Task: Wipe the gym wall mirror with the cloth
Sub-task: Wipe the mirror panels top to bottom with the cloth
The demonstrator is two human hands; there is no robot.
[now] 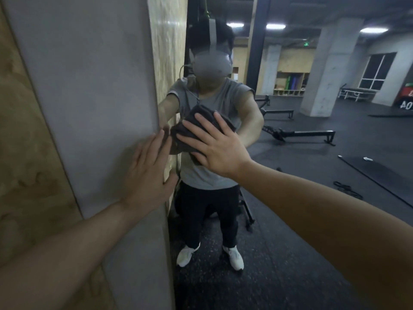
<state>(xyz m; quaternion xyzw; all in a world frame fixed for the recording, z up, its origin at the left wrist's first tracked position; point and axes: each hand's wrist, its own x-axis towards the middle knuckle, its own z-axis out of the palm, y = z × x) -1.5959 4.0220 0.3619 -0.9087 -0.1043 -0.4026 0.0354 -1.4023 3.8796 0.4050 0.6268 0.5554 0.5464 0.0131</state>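
Head view: right hand, fingers spread flat, presses the dark cloth against the mirror; cloth protrudes at 11 o'clock of the grip. Left hand lies flat, fingers straight, on the wall edge.

- Cloth: mostly covered by right hand; only its dark upper and left folds show, centre of frame.
- Both forearms cut off by the bottom and right frame edges.
- Mirror: runs past the top, right and bottom edges.
- Red sign, far right: cut off, lettering unreadable.
- Shelf contents, upper right: too small to identify.
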